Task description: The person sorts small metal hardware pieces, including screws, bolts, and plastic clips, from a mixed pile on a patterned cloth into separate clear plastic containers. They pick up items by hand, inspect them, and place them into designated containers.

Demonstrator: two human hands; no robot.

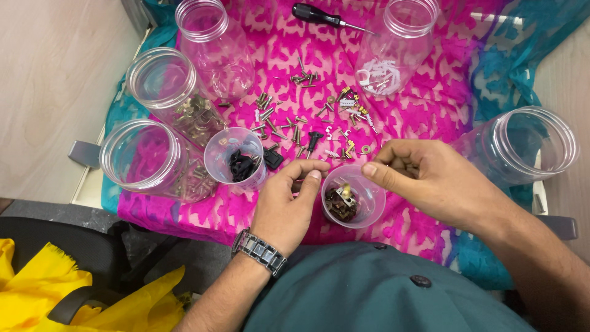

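L hand [287, 200] steadies small cup [353, 195] of brown parts, fingers curled; R hand [424, 178] pinched over it, contents unclear. Risk: nudged cup tips, spills onto pink cloth [430, 98]

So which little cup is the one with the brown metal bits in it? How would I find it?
Start at the pink patterned cloth and look at its near edge, between the two hands. The small clear cup sits there, the left hand beside it and the right hand over its rim. It holds dark brown metal pieces; the other small cup holds black parts.
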